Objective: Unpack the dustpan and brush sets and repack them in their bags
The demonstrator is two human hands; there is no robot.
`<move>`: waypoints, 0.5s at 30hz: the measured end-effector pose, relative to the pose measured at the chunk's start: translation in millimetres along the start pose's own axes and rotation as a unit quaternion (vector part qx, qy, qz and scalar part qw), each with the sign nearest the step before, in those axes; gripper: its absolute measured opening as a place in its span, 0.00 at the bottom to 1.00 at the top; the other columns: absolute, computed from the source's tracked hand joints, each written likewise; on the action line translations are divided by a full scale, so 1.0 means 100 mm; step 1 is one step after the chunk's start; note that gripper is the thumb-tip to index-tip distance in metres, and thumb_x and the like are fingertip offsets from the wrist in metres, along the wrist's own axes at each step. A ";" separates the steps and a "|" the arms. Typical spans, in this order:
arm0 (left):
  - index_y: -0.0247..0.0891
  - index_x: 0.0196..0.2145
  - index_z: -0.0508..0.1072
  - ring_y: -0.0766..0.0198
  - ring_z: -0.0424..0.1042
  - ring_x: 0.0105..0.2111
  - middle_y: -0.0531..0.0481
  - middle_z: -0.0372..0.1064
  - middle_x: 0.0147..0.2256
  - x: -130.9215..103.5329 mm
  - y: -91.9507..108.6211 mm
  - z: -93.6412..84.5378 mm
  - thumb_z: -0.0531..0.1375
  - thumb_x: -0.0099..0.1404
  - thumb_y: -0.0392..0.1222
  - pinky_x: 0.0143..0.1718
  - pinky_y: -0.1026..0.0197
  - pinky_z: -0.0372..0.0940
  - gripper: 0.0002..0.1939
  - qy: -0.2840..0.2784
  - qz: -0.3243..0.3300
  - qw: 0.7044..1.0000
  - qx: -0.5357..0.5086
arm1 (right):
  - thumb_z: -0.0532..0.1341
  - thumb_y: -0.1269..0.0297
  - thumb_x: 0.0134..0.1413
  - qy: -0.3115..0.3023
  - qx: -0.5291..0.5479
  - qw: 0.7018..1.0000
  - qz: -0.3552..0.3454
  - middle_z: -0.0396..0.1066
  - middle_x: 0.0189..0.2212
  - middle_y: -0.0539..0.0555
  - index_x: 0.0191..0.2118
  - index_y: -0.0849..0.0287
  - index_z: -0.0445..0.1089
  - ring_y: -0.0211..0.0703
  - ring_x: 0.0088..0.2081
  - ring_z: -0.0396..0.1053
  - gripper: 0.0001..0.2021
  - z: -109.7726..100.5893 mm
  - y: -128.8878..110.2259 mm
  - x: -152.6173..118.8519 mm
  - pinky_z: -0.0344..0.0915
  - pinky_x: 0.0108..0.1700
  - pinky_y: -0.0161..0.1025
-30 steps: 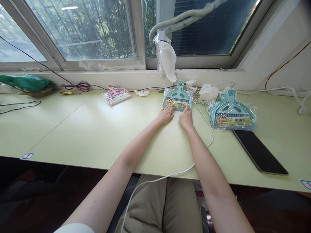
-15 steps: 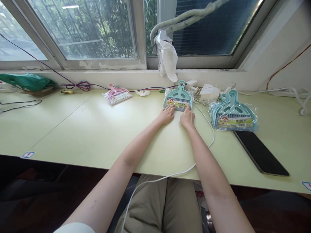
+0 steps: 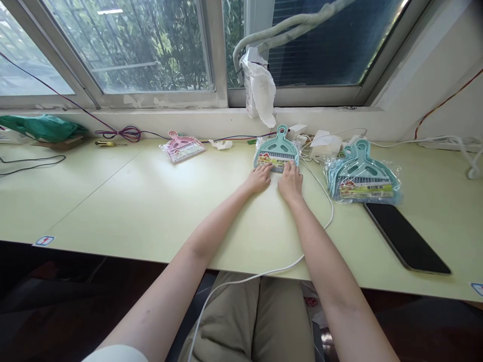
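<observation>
A mint-green dustpan and brush set in clear plastic wrap lies near the back of the table, its handle toward the window. My left hand touches the near left edge of the pack, fingers stretched over it. At the near right edge, my right hand lays its fingers across the printed label. Neither hand is closed around the pack; the thumbs are partly hidden. To the right is a stack of wrapped mint-green dustpan sets. Farther left lies a pink wrapped dustpan set.
A black phone lies on the table at right, touching the stack. A white cable loops past my right arm and off the front edge. Along the back are a screwdriver, bundled wires and a green bag.
My right hand's fingers have gone from mostly folded with the index finger pointing to spread over the label. The left hand and the pack have stayed in place.
</observation>
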State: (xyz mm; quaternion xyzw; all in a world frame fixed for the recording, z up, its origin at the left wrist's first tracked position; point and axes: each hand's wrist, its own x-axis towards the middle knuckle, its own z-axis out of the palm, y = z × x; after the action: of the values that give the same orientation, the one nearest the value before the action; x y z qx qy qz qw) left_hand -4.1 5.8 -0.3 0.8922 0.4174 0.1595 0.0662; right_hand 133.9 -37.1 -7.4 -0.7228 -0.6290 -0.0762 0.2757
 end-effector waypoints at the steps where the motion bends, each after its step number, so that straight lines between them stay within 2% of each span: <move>1: 0.37 0.66 0.53 0.59 0.50 0.66 0.47 0.47 0.68 0.00 0.00 0.00 0.46 0.66 0.38 0.65 0.52 0.52 0.30 0.000 0.000 1.000 0.001 | 0.47 0.74 0.57 0.013 -0.008 1.000 -0.012 0.56 0.63 0.71 0.60 0.68 0.59 0.62 0.59 0.57 0.25 -0.02 -0.02 -0.01 0.59 0.53 0.55; 3: 0.37 0.66 0.54 0.58 0.50 0.66 0.46 0.47 0.68 0.00 0.00 0.00 0.46 0.66 0.38 0.64 0.51 0.53 0.30 -0.001 0.001 1.000 0.001 | 0.46 0.74 0.59 0.025 -0.020 0.999 -0.036 0.60 0.60 0.70 0.59 0.67 0.61 0.61 0.57 0.58 0.24 -0.03 -0.04 -0.01 0.58 0.53 0.55; 6: 0.36 0.66 0.54 0.58 0.50 0.66 0.46 0.47 0.68 0.00 0.00 0.00 0.46 0.66 0.38 0.63 0.51 0.54 0.30 0.000 0.004 1.000 0.000 | 0.46 0.74 0.59 -0.008 -0.008 0.997 -0.070 0.65 0.57 0.67 0.59 0.68 0.63 0.58 0.56 0.60 0.24 -0.01 -0.02 0.02 0.59 0.54 0.52; 9: 0.38 0.65 0.56 0.58 0.50 0.66 0.46 0.48 0.68 0.00 0.01 0.00 0.47 0.66 0.38 0.63 0.51 0.54 0.29 0.008 0.004 1.000 0.004 | 0.47 0.75 0.57 -0.051 0.016 0.994 -0.094 0.63 0.60 0.64 0.60 0.69 0.63 0.55 0.59 0.58 0.26 0.04 0.03 0.04 0.58 0.57 0.50; 15: 0.38 0.64 0.57 0.54 0.49 0.66 0.45 0.48 0.68 0.00 0.01 0.01 0.47 0.66 0.40 0.62 0.49 0.55 0.28 0.014 -0.018 1.000 0.022 | 0.46 0.75 0.58 -0.083 0.010 0.993 -0.080 0.59 0.64 0.61 0.62 0.68 0.62 0.55 0.63 0.57 0.27 0.09 0.06 0.05 0.58 0.59 0.52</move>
State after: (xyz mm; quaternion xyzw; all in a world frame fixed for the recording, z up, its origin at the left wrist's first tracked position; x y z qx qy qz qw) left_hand -2.9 5.0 -0.4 0.8836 0.4375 0.1612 0.0439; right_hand 138.0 -28.6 -14.3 -0.6709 -0.7065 -0.0317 0.2231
